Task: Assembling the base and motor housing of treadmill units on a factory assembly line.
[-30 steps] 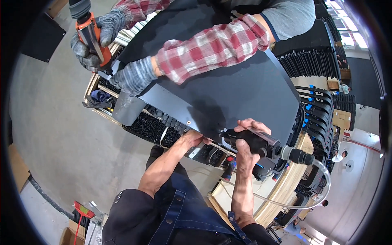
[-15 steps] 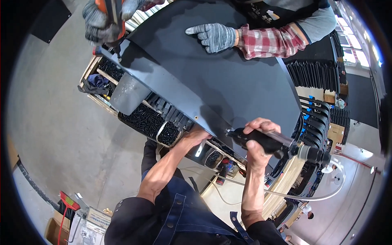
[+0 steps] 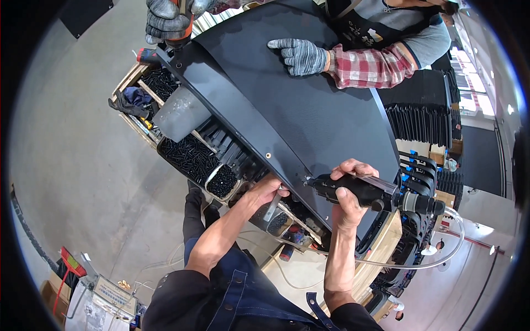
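Note:
My right hand (image 3: 352,190) wraps round a black air screwdriver (image 3: 369,191). Its tip meets the rim of a large curved black panel (image 3: 309,105), and a clear hose (image 3: 457,243) trails from its back end. Under the panel's near edge, my left hand (image 3: 266,190) has its fingers closed beside a flat metal bar (image 3: 271,208); the bar's upper end and some fingertips are hidden. A co-worker's gloved hand (image 3: 301,57) rests on the panel with a finger extended. At the far left, the co-worker's other gloved hand (image 3: 165,22) holds an orange power driver (image 3: 181,27) at the panel's corner.
Below the panel stand trays of black screws (image 3: 190,156) and a bin of small black parts (image 3: 222,182). A dark cloth (image 3: 135,98) lies in a wooden box. Black curved frames (image 3: 415,174) are stacked at right. A red dustpan (image 3: 73,261) stands lower left.
The view has shifted slightly. The co-worker's driver now stands closer against the panel's corner. More of the metal bar shows below my left hand; the screwdriver tip stays at the same rim spot.

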Tool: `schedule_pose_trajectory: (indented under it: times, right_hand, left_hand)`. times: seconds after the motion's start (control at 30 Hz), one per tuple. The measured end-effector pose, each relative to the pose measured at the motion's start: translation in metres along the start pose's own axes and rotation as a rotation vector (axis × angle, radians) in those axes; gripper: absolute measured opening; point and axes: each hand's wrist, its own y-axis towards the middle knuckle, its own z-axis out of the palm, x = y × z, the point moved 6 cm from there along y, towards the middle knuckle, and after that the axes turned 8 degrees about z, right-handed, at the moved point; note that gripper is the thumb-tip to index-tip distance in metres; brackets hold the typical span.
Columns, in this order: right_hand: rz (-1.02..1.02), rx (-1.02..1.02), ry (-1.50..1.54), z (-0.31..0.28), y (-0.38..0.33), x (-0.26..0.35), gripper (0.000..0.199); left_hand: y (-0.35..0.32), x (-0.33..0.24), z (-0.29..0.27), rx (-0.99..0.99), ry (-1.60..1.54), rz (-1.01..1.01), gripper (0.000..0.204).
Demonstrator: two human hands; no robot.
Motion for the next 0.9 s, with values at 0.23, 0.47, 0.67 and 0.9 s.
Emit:
schedule_pose_trajectory:
  times: [0.23,0.47,0.67,0.9]
  right_hand:
    - [-0.022,0.063,-0.001,0.001,-0.003,-0.002,0.056]
    - [-0.038,0.072,0.001,0.003,-0.002,-0.005,0.052]
    - [-0.058,0.114,0.028,-0.004,-0.002,-0.009,0.05]
    - [-0.06,0.162,0.024,0.001,-0.005,-0.008,0.054]
  left_hand:
    - [0.002,-0.016,-0.016,-0.065,0.319,0.274,0.012]
    - [0.0,-0.017,-0.002,-0.14,0.251,0.323,0.013]
    - [-0.002,-0.024,0.011,-0.131,0.267,0.43,0.01]
    - [0.0,-0.026,0.007,-0.106,0.294,0.465,0.01]
